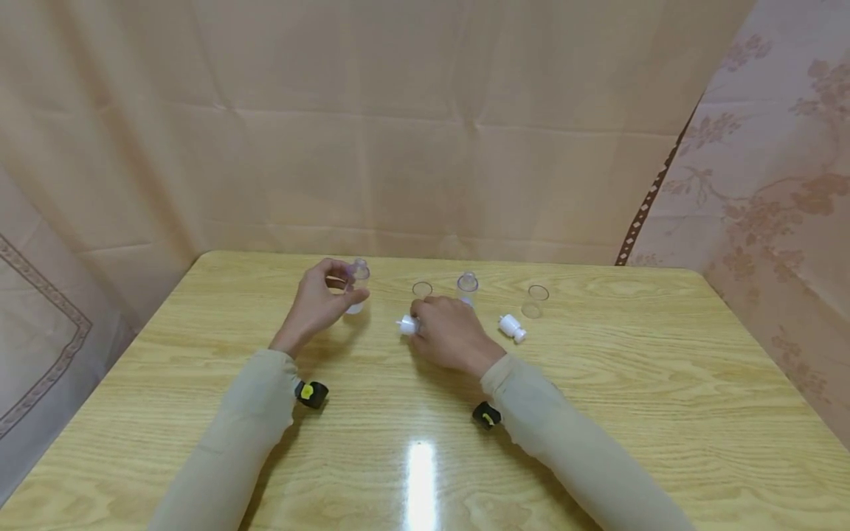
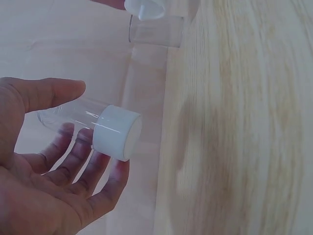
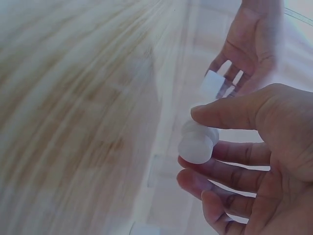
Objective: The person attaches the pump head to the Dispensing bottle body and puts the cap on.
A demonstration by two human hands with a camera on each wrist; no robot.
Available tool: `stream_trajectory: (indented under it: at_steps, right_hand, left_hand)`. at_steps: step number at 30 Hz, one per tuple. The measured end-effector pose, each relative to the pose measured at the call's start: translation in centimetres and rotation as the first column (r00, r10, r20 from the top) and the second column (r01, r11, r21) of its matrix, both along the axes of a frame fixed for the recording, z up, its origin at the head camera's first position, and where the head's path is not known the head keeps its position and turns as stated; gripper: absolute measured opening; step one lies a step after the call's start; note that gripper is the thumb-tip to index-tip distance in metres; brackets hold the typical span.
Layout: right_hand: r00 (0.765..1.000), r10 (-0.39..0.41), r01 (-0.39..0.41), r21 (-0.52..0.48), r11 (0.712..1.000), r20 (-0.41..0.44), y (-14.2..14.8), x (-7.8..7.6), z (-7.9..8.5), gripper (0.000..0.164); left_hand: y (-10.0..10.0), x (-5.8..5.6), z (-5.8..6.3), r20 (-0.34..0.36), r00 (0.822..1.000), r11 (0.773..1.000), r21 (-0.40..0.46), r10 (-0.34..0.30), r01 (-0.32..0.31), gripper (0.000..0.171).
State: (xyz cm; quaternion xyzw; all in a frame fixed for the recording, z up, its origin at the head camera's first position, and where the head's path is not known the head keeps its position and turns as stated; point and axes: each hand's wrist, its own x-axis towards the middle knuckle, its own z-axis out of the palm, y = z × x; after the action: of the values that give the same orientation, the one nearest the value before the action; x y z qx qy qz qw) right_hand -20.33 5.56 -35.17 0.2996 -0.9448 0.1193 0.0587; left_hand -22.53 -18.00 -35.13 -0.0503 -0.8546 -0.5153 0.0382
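Observation:
My left hand [image 1: 317, 301] holds a small clear bottle [image 1: 359, 274] with a domed top and a white lower end, near the table's far edge. Seen from the left wrist, the bottle's white end [image 2: 116, 132] rests against the curled fingers, with the thumb over the clear part. My right hand [image 1: 453, 333] pinches a white pump-like piece [image 1: 408, 325] with a thin stem pointing left. In the right wrist view its rounded end [image 3: 196, 147] lies between thumb and fingers. The right hand partly hides things behind it.
Behind my right hand stands another clear domed bottle [image 1: 468, 282]. Two clear open cylinders [image 1: 423, 288] stand along the back, one of them further right [image 1: 532, 310]. A second white pump-like piece [image 1: 511, 327] lies on the wooden table [image 1: 637, 383]. A curtain [image 1: 412, 147] hangs behind.

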Motion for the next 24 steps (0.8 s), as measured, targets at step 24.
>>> stream_trajectory:
  at_steps: [24]
  right_hand:
    - [0.998, -0.068, 0.068, -0.167, 0.984, 0.005, 6.7, 1.9, 1.8, 0.026]
  left_hand:
    - [2.8, 1.3, 0.8, -0.026, 0.986, 0.984, -0.075, -0.165, 0.163, 0.046]
